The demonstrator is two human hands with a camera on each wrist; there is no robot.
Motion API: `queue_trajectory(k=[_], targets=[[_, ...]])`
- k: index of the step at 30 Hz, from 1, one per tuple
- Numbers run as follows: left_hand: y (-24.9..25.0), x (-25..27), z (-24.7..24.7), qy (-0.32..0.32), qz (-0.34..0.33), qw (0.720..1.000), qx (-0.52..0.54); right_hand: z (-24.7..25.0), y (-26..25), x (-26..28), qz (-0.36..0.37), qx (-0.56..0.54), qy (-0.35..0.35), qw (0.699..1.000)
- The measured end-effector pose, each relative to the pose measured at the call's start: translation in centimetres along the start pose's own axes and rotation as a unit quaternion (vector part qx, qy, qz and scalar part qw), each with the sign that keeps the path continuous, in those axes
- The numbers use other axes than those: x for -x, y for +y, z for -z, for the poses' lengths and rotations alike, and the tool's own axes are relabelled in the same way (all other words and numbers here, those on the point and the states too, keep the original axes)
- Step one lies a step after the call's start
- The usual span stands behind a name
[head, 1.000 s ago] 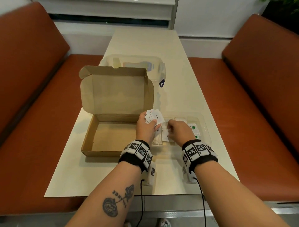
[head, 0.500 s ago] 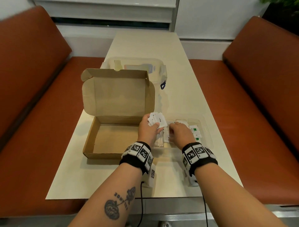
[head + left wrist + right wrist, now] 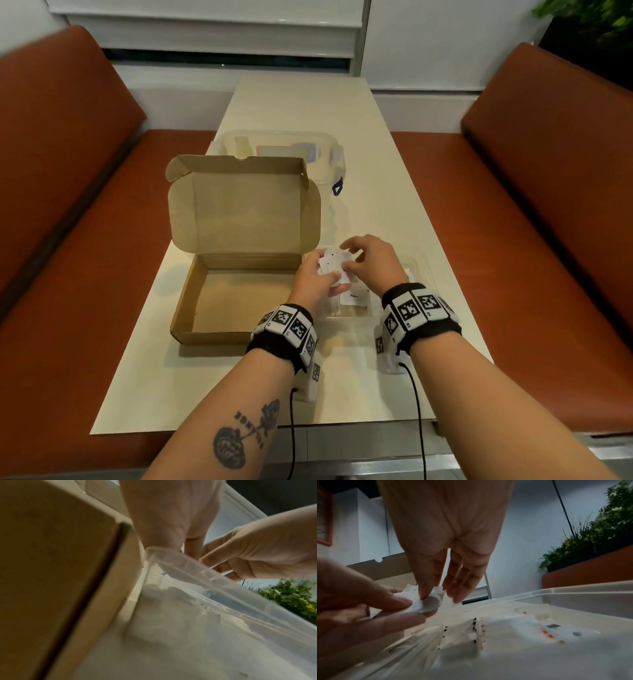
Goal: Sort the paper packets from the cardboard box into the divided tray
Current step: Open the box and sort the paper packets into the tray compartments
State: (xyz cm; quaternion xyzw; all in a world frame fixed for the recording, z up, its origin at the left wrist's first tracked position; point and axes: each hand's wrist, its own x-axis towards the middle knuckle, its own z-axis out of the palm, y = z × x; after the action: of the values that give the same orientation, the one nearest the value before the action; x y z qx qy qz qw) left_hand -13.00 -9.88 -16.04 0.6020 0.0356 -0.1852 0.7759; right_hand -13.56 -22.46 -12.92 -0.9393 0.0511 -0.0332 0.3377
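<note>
My left hand (image 3: 323, 272) grips a small fanned stack of white paper packets (image 3: 334, 265) just right of the open cardboard box (image 3: 233, 301), whose floor shows bare. My right hand (image 3: 349, 262) reaches onto that stack, and its thumb and fingers pinch one white packet (image 3: 436, 597). Both hands hover over the clear divided tray (image 3: 419, 270). In the tray lie a packet marked "Pepper" (image 3: 356, 298) and several more packets (image 3: 471, 632) with black, red and green marks. The left wrist view shows the tray rim (image 3: 188, 564) beside the box wall (image 3: 60, 568).
A clear lidded plastic container (image 3: 281, 150) stands behind the box's raised lid (image 3: 245, 209). The cream table (image 3: 308, 102) runs away between two orange bench seats (image 3: 531, 212). Green plants (image 3: 599, 527) stand to the right.
My right hand has lifted out of the tray and come up to the stack in my left hand, where it now pinches a packet. The left hand kept its hold.
</note>
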Motion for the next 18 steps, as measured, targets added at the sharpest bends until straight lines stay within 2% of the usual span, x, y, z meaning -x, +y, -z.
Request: queue_trajectory(k=[4, 9, 15, 18], targets=[[0.1, 0.3, -0.2, -0.009, 0.021, 0.999, 0.042, 0.1, 0.1, 0.3, -0.017, -0.036, 0.023, 0.999], [0.5, -0.2, -0.5, 0.020, 0.056, 0.992, 0.114, 0.6, 0.1, 0.2, -0.057, -0.143, 0.064, 0.986], [0.8, -0.9, -1.0, 0.073, 0.026, 0.988, 0.135, 0.5, 0.9, 0.5, -0.131, -0.269, 0.130, 0.945], [0.6, -0.9, -1.2, 0.053, 0.014, 0.992, 0.116, 0.3, 1.5, 0.6, -0.158, -0.287, 0.146, 0.933]])
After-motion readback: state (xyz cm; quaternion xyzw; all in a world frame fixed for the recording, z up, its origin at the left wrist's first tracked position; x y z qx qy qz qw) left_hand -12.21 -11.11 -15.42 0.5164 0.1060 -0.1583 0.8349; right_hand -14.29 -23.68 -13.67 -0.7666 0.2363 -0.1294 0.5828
